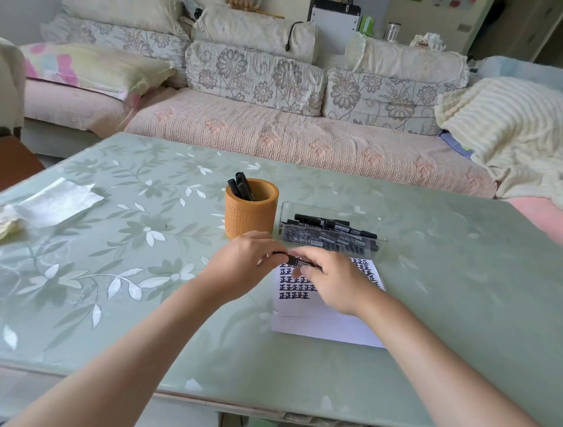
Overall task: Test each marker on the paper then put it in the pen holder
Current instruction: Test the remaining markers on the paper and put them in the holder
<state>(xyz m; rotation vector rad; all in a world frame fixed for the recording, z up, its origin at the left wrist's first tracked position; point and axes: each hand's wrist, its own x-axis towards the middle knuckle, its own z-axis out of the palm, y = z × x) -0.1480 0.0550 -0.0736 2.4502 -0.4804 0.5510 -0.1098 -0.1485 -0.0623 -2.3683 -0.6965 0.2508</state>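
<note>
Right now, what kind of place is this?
Most likely a home living room: a floral-cushioned sofa with a cream blanket behind a low table with a leaf-patterned cover.

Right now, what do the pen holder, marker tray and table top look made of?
Pen holder: looks like bamboo or wood, matte orange-tan, with a fine woven-looking texture low on the wall; could be moulded plastic.
Tray: clear rigid plastic, likely acrylic; the markers show through its glossy walls.
Table top: glossy pale green with a leaf print and window glare, so glass or a soft vinyl cover.
</note>
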